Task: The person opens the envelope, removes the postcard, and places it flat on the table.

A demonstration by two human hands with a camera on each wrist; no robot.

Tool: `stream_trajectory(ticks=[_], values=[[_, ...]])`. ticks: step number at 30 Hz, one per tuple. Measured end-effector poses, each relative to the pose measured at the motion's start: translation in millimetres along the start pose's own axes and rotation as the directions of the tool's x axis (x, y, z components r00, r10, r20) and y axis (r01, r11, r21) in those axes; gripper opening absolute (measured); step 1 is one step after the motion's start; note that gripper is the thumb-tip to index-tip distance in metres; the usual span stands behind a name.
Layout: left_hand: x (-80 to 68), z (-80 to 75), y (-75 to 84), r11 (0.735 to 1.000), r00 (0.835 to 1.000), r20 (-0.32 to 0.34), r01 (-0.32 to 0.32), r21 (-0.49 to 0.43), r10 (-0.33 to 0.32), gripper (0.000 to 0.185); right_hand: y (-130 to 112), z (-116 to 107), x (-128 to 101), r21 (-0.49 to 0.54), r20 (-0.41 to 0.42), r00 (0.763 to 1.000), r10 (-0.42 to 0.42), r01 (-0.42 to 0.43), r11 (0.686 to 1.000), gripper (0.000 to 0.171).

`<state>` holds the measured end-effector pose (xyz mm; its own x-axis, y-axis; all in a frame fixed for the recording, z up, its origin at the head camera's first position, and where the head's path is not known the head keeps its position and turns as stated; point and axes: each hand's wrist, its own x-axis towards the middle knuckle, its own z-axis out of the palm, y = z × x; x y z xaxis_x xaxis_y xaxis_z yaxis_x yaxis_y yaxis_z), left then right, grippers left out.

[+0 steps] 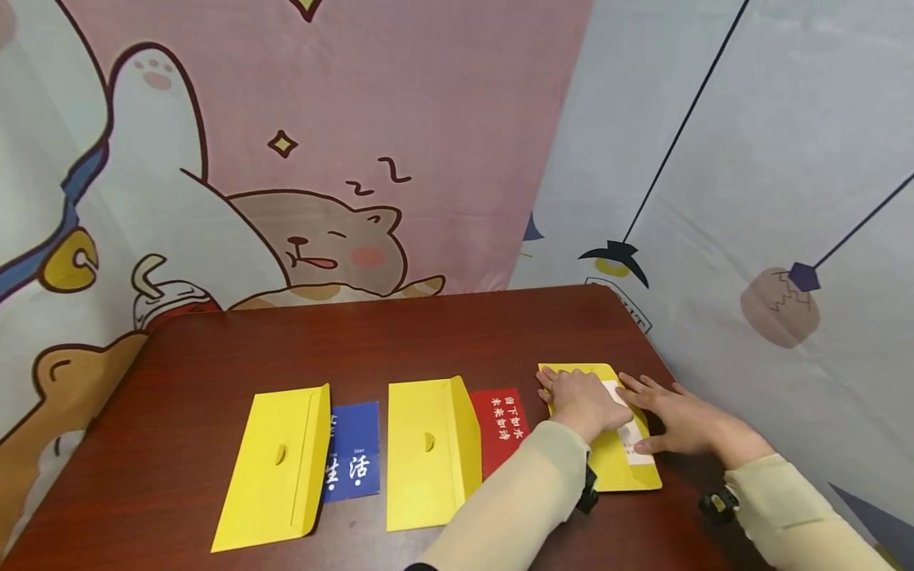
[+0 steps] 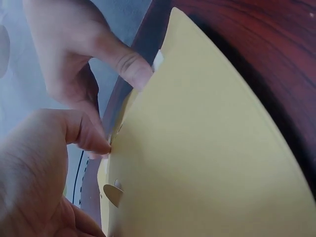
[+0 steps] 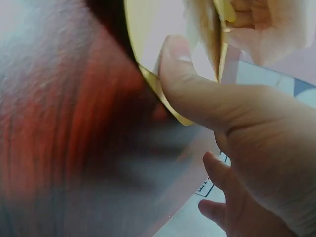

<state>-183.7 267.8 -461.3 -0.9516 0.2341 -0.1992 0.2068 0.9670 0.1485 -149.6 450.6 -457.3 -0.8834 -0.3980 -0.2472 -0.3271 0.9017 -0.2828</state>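
A yellow envelope [image 1: 621,468] lies at the right of the brown table [image 1: 400,333], with a white card [image 1: 631,434] showing at its opening. My left hand [image 1: 581,400] rests flat on the envelope's far half, fingers straight. My right hand [image 1: 681,420] lies beside it with fingers stretched out and the thumb on the card's edge. In the left wrist view the envelope [image 2: 212,158] fills the frame and my left thumb [image 2: 94,140] touches its edge. The right wrist view shows my right thumb [image 3: 197,94] pressing on the envelope's rim [image 3: 148,29].
A second yellow envelope [image 1: 428,452] with a red card [image 1: 503,428] under its flap lies mid-table. A third envelope [image 1: 274,468] lies at the left over a blue card [image 1: 353,452]. Cartoon backdrops [image 1: 321,159] stand close behind and to the right. The table's right edge runs beside my right hand.
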Motion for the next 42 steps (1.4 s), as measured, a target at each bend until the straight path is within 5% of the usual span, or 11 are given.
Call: stream_trajectory(ticks=[5,11,17,22,26,34,42], values=[[0.2,0.7,0.6,1.000,1.000,-0.011,-0.015,0.016,0.015,0.070,1,-6,0,0.196,-0.086,0.995,-0.046,0.063,0.979,0.102],[1.8,1.9,0.3,1.000,1.000,0.004,-0.018,-0.006,0.018,0.075,1,-9,4,0.352,-0.156,0.988,0.013,0.043,0.935,0.107],[0.6,-0.2,-2.3,1.000,1.000,0.012,-0.015,-0.021,0.015,0.082,7,-3,5,0.576,-0.150,0.980,0.134,-0.023,0.817,0.098],[-1.1,-1.5,-3.3,0.999,1.000,0.026,0.006,-0.046,-0.005,0.080,6,2,10,0.675,-0.082,0.928,0.365,-0.218,0.705,0.088],[-2.2,-1.8,-3.2,0.999,1.000,0.024,-0.019,-0.044,0.020,0.068,5,7,17,0.701,-0.017,0.897,0.442,-0.304,0.645,0.081],[-0.4,-0.9,-2.0,0.999,1.000,0.023,-0.021,-0.024,0.022,0.070,4,14,24,0.750,0.007,0.895,0.445,-0.299,0.590,0.060],[-0.6,-1.0,-2.8,0.999,1.000,0.027,-0.010,-0.038,0.011,0.066,4,10,21,0.747,-0.002,0.908,0.418,-0.277,0.605,0.049]])
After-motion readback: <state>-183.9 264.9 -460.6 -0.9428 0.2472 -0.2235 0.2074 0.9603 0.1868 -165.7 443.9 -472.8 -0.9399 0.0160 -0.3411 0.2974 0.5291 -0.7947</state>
